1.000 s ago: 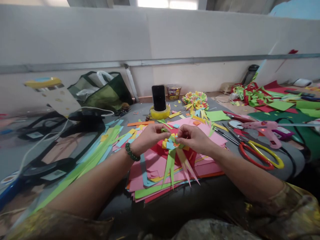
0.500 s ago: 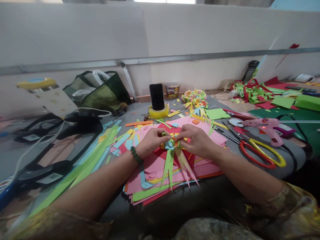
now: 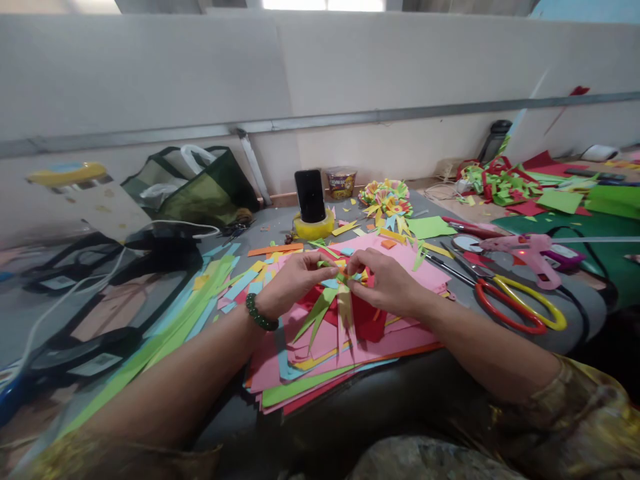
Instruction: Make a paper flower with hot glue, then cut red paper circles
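My left hand (image 3: 295,280), with a green bead bracelet on the wrist, and my right hand (image 3: 385,283) pinch a small multicoloured paper flower (image 3: 336,288) between their fingertips. Long pointed green and pink paper strips hang from it. Both hands hover just above a stack of coloured paper sheets (image 3: 400,333), mostly pink, lying at the table's front edge. The flower's centre is partly hidden by my fingers.
Red and yellow scissors (image 3: 515,310) and a pink glue gun (image 3: 530,250) lie to the right. A phone (image 3: 310,195) stands in a yellow tape roll at the back, beside finished paper flowers (image 3: 389,198). Green paper strips (image 3: 165,333), a cable and a green bag (image 3: 200,183) lie left.
The paper flower has been turned in my fingers, so its hanging pointed strips swung to the left. Both hands stay close together above the paper stack.
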`<act>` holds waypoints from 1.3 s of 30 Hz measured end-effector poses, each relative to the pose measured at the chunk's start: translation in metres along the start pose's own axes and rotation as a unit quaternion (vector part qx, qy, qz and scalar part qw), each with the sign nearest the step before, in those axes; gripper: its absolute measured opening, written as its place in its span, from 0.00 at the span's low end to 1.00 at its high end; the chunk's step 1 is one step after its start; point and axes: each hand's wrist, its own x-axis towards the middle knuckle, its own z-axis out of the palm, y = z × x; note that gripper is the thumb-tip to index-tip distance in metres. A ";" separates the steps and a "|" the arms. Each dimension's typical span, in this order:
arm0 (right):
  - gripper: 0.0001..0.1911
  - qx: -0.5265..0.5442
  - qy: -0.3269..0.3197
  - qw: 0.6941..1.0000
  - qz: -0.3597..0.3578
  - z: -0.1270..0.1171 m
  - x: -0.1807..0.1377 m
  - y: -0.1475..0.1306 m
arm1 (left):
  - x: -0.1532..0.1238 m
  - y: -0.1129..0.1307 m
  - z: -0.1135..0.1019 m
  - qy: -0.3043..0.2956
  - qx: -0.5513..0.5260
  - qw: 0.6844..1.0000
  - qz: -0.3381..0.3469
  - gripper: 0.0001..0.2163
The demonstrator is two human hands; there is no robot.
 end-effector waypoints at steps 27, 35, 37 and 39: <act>0.18 -0.224 -0.143 0.964 -0.017 0.009 0.004 -0.002 | 0.014 -0.019 0.011 0.072 0.248 0.963 0.080 0.04; 0.17 -0.241 -0.161 0.957 0.008 0.010 0.006 -0.005 | 0.014 -0.015 0.012 0.088 0.280 0.953 0.070 0.04; 0.17 -0.250 -0.168 0.954 0.009 0.010 0.006 -0.006 | 0.015 -0.017 0.012 0.093 0.282 0.953 0.066 0.04; 0.18 -0.260 -0.170 0.951 0.005 0.011 0.006 -0.005 | 0.017 -0.018 0.013 0.097 0.283 0.952 0.063 0.04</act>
